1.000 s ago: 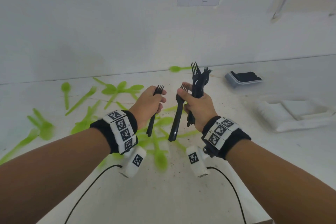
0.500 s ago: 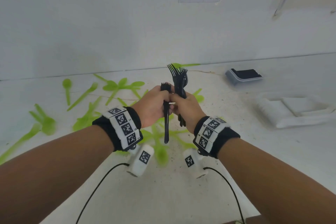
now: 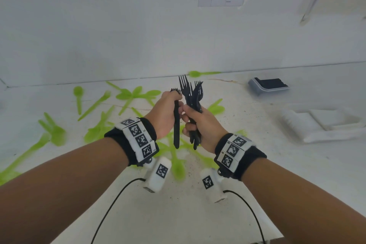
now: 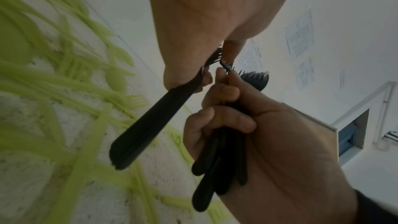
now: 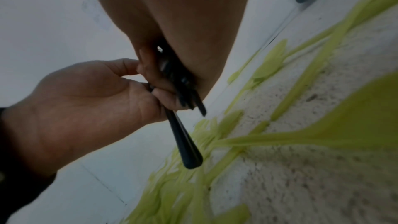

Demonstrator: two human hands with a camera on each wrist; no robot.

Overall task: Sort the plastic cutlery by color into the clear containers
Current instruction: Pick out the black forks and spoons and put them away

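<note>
Head view: your left hand (image 3: 165,114) grips one black fork (image 3: 176,125); slide it tines-up, toward 3 o'clock, into the black bundle (image 3: 191,97) clenched in your right hand (image 3: 204,125).

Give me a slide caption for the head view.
Left hand passes one black fork toward right hand's bundle.

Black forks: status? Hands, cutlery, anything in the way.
Left hand grips one black fork. Right hand grips black fork bundle, tines up. Green cutlery unsorted on table. Nothing in the way.
</note>
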